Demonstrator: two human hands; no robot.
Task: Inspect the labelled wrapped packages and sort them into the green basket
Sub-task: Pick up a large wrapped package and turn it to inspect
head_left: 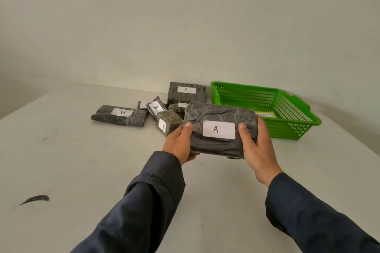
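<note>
1. Beneath the grip and spreading out on every side of it: pale table (82, 160), bearing everything else.
2. Just right of the grip and slightly beyond it: green basket (287, 129) with slatted walls. A pale sheet (265, 114) with writing on its floor, and its near-left part hidden behind the held package.
3. Inside the grip itself: held package (222, 113), wrapped in dark film, up off the table with its long side running across, clasped at both short ends.
4. Straight beyond the grip, near the wall: large package (186, 93) marked A, resting partly on a smaller one with a half-hidden label.
5. Beyond the grip and well to its left: package marked B (120, 115), lying flat, letter upside down from here.
6. The grip: left hand (180, 142) round the left end, thumb on top, fingers curled underneath. Right hand (257, 150) round the right end, thumb on top, fingers wrapped over the far edge. Dark sleeves on both arms.
7. Just beyond the left thumb: small greenish block (169, 122), letter A on its side label; touching the hand or not, impossible to tell. Behind that, a slim tilted packet (156, 107) marked A.
8. Between the two thumbs: white label (218, 130) reading A, facing the camera.
9. Well nearer than the grip and far to its left: black smear (35, 199) on the table.
</note>
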